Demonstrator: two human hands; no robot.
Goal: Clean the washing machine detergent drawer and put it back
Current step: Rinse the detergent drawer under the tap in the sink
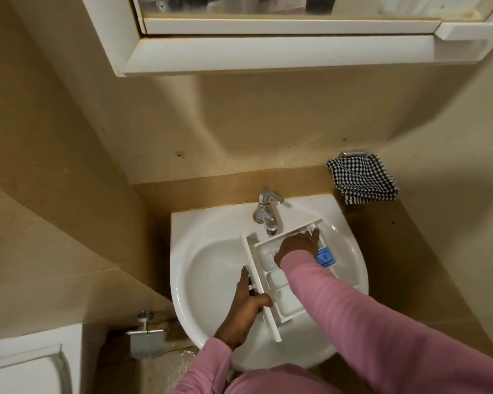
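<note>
Detergent drawer (282, 302) first: we have it by its front panel (271, 322), our left hand (244, 308) curled round the panel's edge, thumb over the top, holding it slantwise over the bowl of the sink (182, 251). Our right hand (296, 245) reaches into the rear compartment, just below the tap (265, 211), with the fingers stretched fairly straight against the plastic. We can make out nothing held in it, though the fingertips are small and partly blurred.

We judge the task to be in its middle. The drawer is out of the machine and the washing is under way, with what looks like foam or water in the compartment beside the right hand. We cannot tell whether the tap is running. The front compartments and the blue insert (326, 257) look unattended for now. Rinsing, drying and carrying the drawer back are all left, and no washing machine is in view.

Around us, a checked cloth (363, 180) hangs on the wall to the right, near enough to serve for drying. A mirrored cabinet (268, 52) juts out overhead, and a paper holder (147, 339) sits low on the left. The spout stands close over the drawer's far end, which we think crowds any turning there.
</note>
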